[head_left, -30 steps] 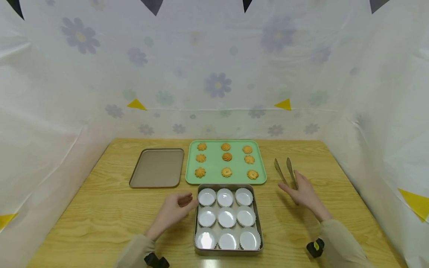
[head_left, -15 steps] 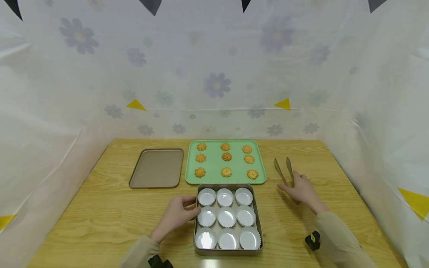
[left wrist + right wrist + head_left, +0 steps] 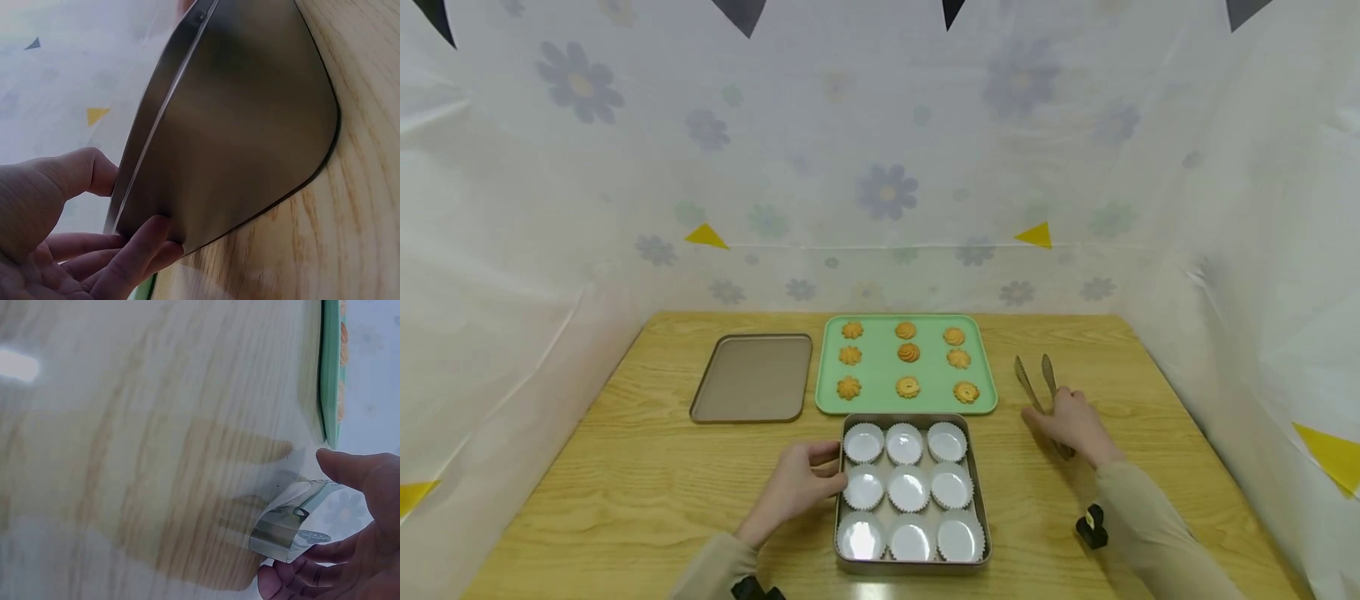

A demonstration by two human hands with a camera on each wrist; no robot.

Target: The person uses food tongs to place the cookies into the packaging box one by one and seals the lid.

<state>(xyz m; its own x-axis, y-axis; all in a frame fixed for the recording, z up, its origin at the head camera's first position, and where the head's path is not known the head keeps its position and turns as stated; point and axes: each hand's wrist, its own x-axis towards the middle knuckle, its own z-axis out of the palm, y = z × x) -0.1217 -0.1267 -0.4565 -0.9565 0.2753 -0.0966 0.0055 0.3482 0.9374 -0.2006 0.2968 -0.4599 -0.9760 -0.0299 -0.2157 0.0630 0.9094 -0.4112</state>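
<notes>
My left hand (image 3: 797, 487) grips the left wall of a rectangular metal baking pan (image 3: 913, 566). In the left wrist view its thumb (image 3: 84, 172) lies at the rim, and its fingers (image 3: 134, 256) press the outer wall. White fluted baking cups (image 3: 908, 487) stand in the pan in three rows. To the right, metal serving tongs (image 3: 1049, 372) lie spread on the table, tips pointing away. My right hand (image 3: 1075, 429) is around them; in the right wrist view the thumb (image 3: 350, 467) stands straight, apart from the tongs, while the fingers (image 3: 331, 572) curl beside their bent end.
A green tray (image 3: 880, 371) with several cookies (image 3: 908, 352) in three rows lies right behind the pan. Left of it is a bare brown tray (image 3: 751, 377). All stand on a wooden table (image 3: 625, 492), with flowered sheeting (image 3: 887, 125) behind and at the sides.
My left hand has come right to the pan's left wall and taken hold of it. My right hand has shifted slightly left and lower over the tongs, which stay in place.
</notes>
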